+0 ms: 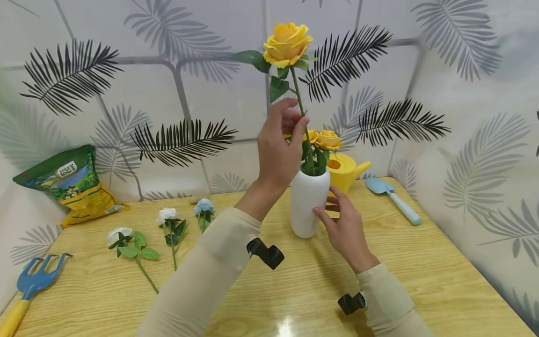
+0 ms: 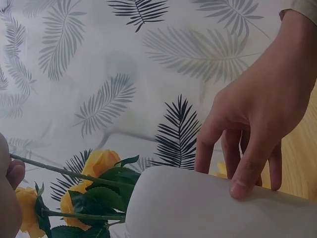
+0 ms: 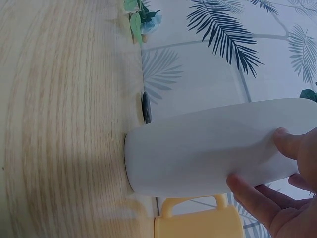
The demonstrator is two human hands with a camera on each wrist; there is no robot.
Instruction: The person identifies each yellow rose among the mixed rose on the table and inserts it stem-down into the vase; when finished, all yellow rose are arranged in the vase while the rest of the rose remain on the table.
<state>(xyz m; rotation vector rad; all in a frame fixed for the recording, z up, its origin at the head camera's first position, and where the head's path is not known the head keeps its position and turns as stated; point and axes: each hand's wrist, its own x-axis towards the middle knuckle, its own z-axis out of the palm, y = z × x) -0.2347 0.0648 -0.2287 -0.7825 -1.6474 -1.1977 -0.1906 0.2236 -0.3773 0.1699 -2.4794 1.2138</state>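
Observation:
My left hand (image 1: 278, 147) pinches the green stem of a tall yellow rose (image 1: 288, 46) above a white vase (image 1: 309, 206). The lower part of that stem reaches into the vase mouth. Other yellow roses (image 1: 328, 139) stand in the vase, partly hidden behind my left hand. With thumb and fingers on either side, my right hand (image 1: 347, 229) holds the vase upright on the table. In the left wrist view, the right hand (image 2: 262, 104) grips the vase's side, while only a bit of the left hand shows at the edge. The right wrist view shows the vase's base (image 3: 143, 158) on the wood.
Behind the vase is a yellow watering can (image 1: 343, 173), with a light blue trowel (image 1: 393, 199) to its right. White roses (image 1: 167, 215) and a blue flower (image 1: 204, 207) lie left. Farther left are a green-yellow bag (image 1: 76, 185) and a blue hand fork (image 1: 38, 281).

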